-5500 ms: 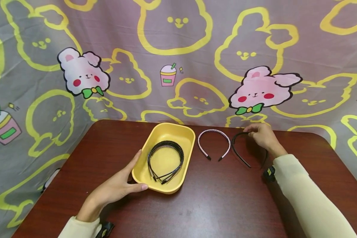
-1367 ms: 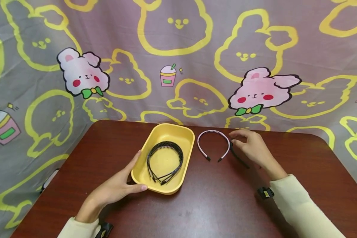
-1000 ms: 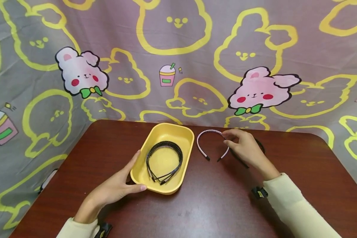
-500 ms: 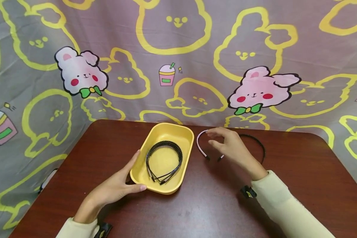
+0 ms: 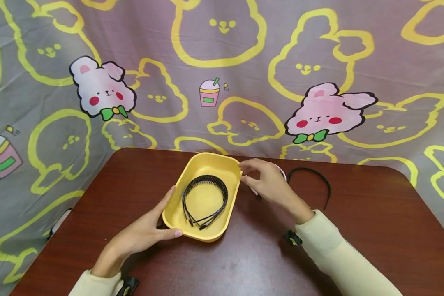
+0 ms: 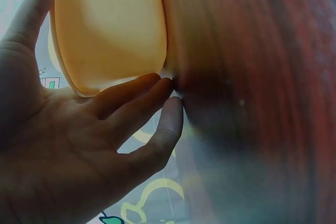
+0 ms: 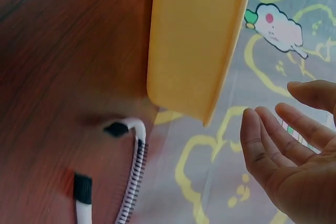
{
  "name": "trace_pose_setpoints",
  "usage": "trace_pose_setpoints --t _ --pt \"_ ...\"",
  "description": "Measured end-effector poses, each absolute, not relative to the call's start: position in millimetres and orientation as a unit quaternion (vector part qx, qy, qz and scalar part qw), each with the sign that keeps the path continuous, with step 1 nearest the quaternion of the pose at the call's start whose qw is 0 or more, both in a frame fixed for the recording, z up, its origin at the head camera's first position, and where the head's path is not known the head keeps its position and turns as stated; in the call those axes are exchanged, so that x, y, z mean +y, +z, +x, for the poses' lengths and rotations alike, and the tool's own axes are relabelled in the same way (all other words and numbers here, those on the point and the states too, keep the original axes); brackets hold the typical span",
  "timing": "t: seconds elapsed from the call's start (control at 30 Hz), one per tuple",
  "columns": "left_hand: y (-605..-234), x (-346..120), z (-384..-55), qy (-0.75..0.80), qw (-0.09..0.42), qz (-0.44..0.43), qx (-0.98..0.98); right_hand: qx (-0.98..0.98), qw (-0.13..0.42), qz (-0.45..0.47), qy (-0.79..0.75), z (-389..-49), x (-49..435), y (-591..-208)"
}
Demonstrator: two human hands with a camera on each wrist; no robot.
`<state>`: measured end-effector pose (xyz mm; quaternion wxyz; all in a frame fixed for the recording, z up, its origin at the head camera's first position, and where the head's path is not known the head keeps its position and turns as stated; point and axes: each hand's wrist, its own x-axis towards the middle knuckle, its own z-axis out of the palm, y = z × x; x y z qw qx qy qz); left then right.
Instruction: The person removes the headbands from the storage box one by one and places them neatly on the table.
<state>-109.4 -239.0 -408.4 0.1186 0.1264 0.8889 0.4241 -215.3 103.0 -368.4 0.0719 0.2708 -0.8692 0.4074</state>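
My left hand (image 5: 140,230) holds the near left corner of a yellow tray (image 5: 214,162), thumb at the near rim and forefinger along the left side. Several dark headbands (image 5: 207,179) lie nested together in the tray. My right hand (image 5: 270,183) hovers at the tray's right rim, its fingertips close to the edge. In the right wrist view its thumb and fingers stand apart with nothing between them. Under this hand lies a toothed pale pink headband (image 7: 131,182) with black tips, partly hidden in the head view. To its right rests a black headband (image 5: 330,191).
A dark red-brown wooden table (image 5: 222,267) bears everything. Behind it and at the left hangs a curtain (image 5: 244,82) printed with cartoon rabbits and cups. Black wrist straps sit at both sleeves (image 5: 329,242).
My right hand first aligned the black headband, then let go and moved left, passing over the pink headband to the tray's rim. My left hand, the tray and the headbands have stayed in place.
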Motion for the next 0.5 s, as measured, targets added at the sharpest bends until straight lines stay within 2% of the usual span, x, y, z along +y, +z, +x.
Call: trace_pose_setpoints --t 0.5 --pt "-406 -238 -110 0.430 0.127 0.126 0.885 -0.856 0.064 0.288 0.424 -221 79 -379"
